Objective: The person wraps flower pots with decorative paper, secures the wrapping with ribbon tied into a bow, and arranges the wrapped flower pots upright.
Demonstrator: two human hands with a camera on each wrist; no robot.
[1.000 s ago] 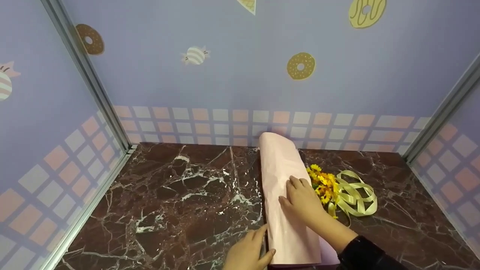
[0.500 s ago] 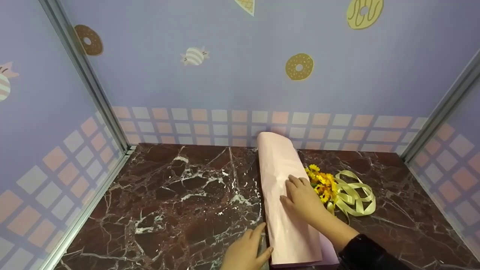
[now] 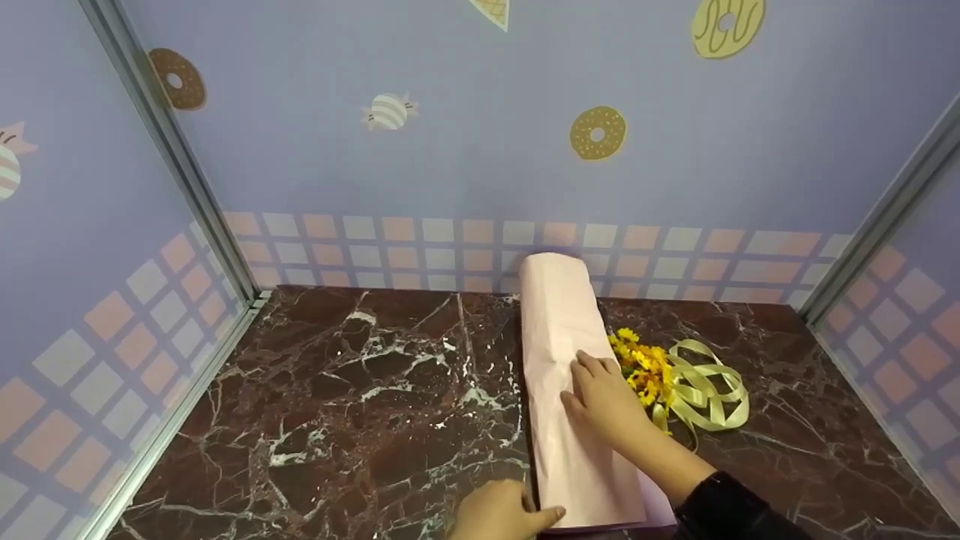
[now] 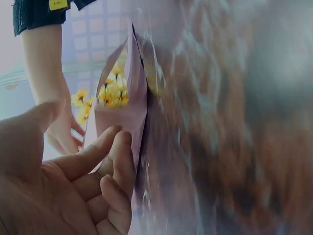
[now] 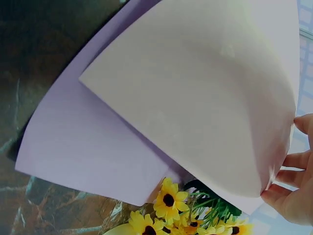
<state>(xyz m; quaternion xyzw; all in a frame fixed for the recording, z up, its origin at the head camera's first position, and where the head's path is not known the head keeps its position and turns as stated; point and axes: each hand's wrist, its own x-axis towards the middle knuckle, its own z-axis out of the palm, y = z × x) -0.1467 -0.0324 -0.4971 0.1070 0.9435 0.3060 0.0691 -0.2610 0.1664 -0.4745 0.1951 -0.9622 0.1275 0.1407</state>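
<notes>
A pale pink sheet of wrapping paper (image 3: 562,352), lilac on its lower layer (image 5: 88,142), lies folded lengthwise on the table and bulges like a loose tube. My right hand (image 3: 607,401) rests on top of it with spread fingers, fingertips (image 5: 288,161) touching the curved surface. At the near left corner is my left hand (image 3: 502,510), its thumb overlapping the paper's edge. In the left wrist view this hand's fingers (image 4: 117,152) are loosely bent, in front of the paper. Yellow artificial flowers (image 3: 643,371) with dark centres lie against the paper's right side.
A pale yellow-green ribbon (image 3: 712,394) lies in loose loops right of the flowers. The table (image 3: 360,420) has a dark red marbled top. Behind it stands a lilac wall (image 3: 450,165) printed with sweets and tiles, and the paper's far end comes close to it.
My left hand has drawn its straight fingers back from the paper's edge, and its thumb now overlaps the corner. The paper's far end has shifted slightly up in view. My right hand stays put.
</notes>
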